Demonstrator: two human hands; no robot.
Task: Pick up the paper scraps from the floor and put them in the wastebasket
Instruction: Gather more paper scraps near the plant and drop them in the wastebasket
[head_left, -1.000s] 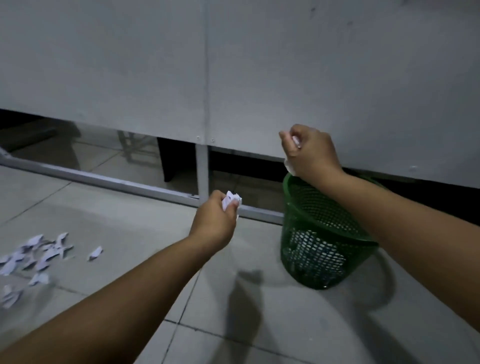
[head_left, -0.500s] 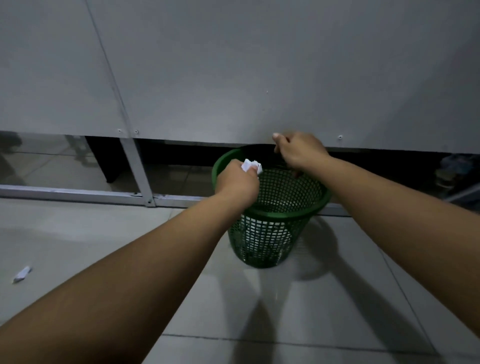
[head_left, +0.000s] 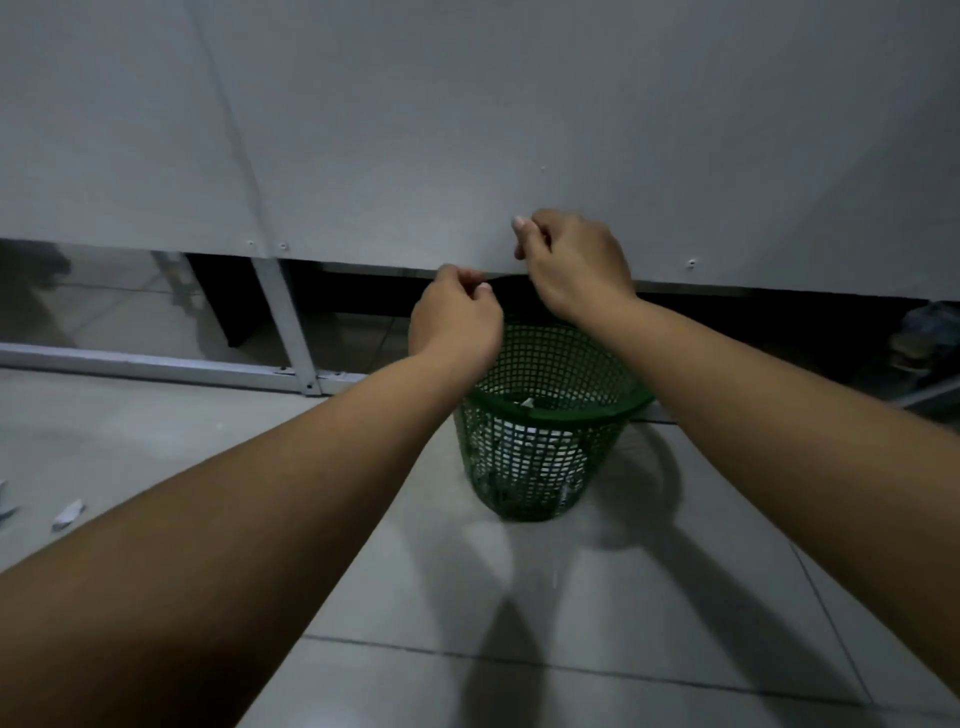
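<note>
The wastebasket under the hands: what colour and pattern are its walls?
Green, open square mesh wastebasket; shows best in the head view.

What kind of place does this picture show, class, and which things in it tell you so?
Probably an office or workroom, though that is a guess. A grey partition panel stands raised on a metal frame, the floor is tiled, and a green mesh wastebasket holds paper scraps.

The wastebasket (head_left: 545, 467) is green plastic mesh. Glossy, smooth tiles cover the floor (head_left: 571, 649). The wall panel (head_left: 467, 104) looks matt grey; its frame (head_left: 280, 317) is painted metal.
</note>
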